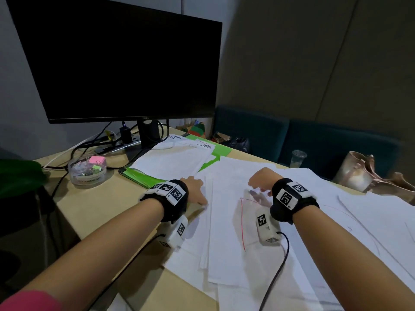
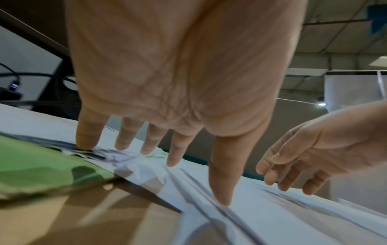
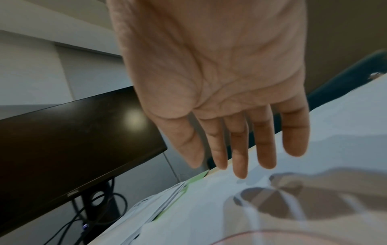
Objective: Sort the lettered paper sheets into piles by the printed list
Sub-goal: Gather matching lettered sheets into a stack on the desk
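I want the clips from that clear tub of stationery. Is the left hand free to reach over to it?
Probably yes. The left hand is open, fingers spread on the paper sheets, holding nothing. The stationery tub stands to its left, with bare desk between.

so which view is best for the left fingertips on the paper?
Left wrist: the left hand is spread, and its fingertips press the white sheets. Head shows only the back of that hand at the stack's left edge, with the fingertip contact hard to make out. Right wrist doesn't show the left hand.
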`<state>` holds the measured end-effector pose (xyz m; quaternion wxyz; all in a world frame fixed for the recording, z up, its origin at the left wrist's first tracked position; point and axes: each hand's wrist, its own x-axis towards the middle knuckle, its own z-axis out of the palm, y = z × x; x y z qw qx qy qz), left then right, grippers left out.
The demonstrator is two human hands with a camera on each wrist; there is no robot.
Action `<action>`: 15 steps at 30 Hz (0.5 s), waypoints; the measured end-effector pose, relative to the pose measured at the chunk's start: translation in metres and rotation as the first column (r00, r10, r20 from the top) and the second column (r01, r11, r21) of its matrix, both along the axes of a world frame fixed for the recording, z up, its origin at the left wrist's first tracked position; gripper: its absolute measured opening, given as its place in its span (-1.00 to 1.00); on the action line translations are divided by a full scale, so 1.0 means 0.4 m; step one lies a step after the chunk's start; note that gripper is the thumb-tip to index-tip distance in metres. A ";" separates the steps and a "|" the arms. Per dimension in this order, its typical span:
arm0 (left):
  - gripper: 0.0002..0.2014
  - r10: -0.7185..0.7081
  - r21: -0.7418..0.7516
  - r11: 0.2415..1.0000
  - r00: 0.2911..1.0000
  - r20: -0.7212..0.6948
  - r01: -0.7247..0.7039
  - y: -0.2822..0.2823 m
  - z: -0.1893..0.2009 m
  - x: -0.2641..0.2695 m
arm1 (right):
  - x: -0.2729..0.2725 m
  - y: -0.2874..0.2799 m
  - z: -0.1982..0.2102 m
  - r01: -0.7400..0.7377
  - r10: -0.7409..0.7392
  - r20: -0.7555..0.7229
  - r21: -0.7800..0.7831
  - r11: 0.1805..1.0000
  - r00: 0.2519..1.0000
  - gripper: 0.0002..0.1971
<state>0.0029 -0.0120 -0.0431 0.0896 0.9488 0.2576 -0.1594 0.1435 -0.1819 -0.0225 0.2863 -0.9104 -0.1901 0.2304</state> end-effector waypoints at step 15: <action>-0.33 0.065 -0.201 0.979 0.992 0.108 -0.042 -0.127 0.010 0.060 | 0.038 -0.208 -0.015 -0.068 0.062 -0.029 -0.362 0.930 0.998 -0.57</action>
